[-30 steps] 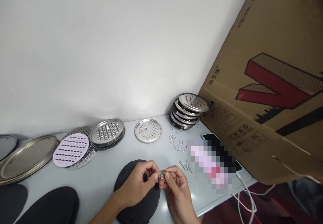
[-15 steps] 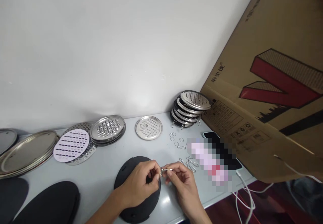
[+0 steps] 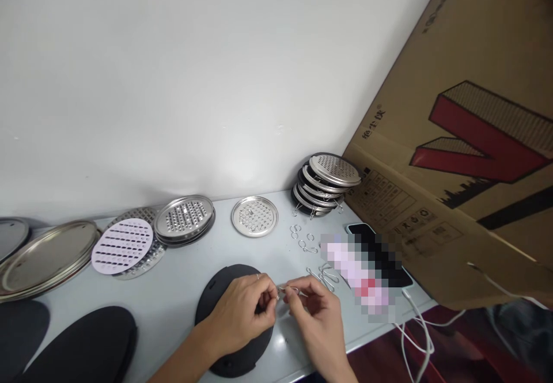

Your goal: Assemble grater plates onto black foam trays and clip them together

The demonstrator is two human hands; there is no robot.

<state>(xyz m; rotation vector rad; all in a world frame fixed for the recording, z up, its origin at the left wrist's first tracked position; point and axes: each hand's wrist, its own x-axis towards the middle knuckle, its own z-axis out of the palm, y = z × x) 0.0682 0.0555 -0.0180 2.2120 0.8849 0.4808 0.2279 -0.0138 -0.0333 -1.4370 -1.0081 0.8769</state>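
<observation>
My left hand (image 3: 246,311) is over a round black disc (image 3: 216,285) that lies on the table. Its thumb and fingertips are pinched together on one end of a small metal wire piece. Beside it, my right hand (image 3: 317,314) pinches the other end of this wire hook (image 3: 288,289), which is partly hidden by the fingers. The fingertips of both hands almost touch. To the right of the hands lie several loose wire hooks (image 3: 326,279), and farther back are small wire rings (image 3: 295,231).
A stack of metal grater discs (image 3: 334,170) stands by the large cardboard box (image 3: 401,198). More grater discs (image 3: 185,216), a single one (image 3: 254,216), a pale perforated disc (image 3: 122,246), metal lids (image 3: 52,256) and black discs (image 3: 86,342) lie leftward. A phone (image 3: 380,250) with a white cable lies right.
The fingertips of both hands have drawn slightly closer together around the wire hook. My right hand has shifted and turned a little. The other things stay where they were.
</observation>
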